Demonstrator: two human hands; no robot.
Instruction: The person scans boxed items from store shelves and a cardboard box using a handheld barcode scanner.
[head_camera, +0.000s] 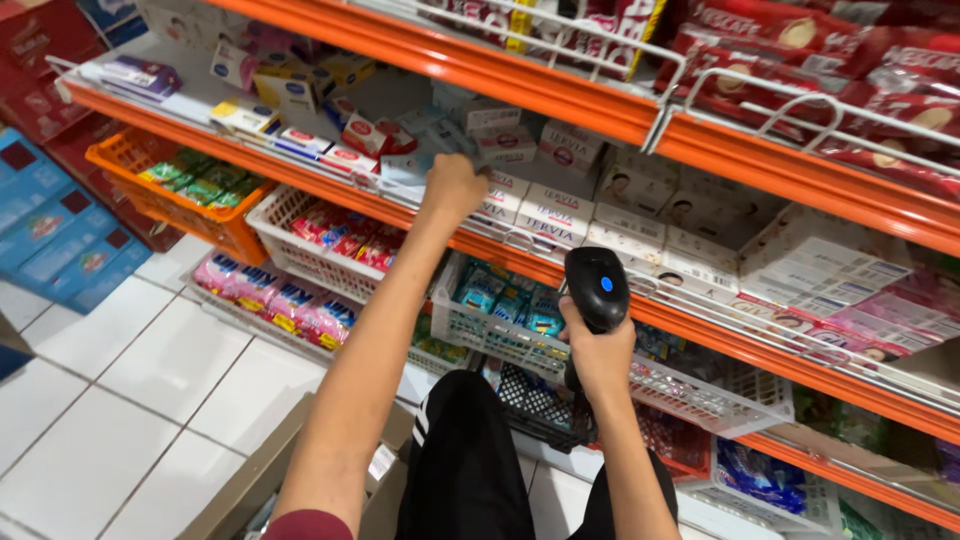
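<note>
My left hand reaches up onto the orange-edged shelf and is closed on a pale blue-grey small box among other small boxes. My right hand grips a black handheld scanner with a blue light on top, pointed toward the shelf's white boxes. My black-trousered knee is below, between the arms.
White wire baskets of pink and teal packets hang below the shelf. An orange basket sits left. Red packets fill the upper shelf. A cardboard box lies on the white tiled floor.
</note>
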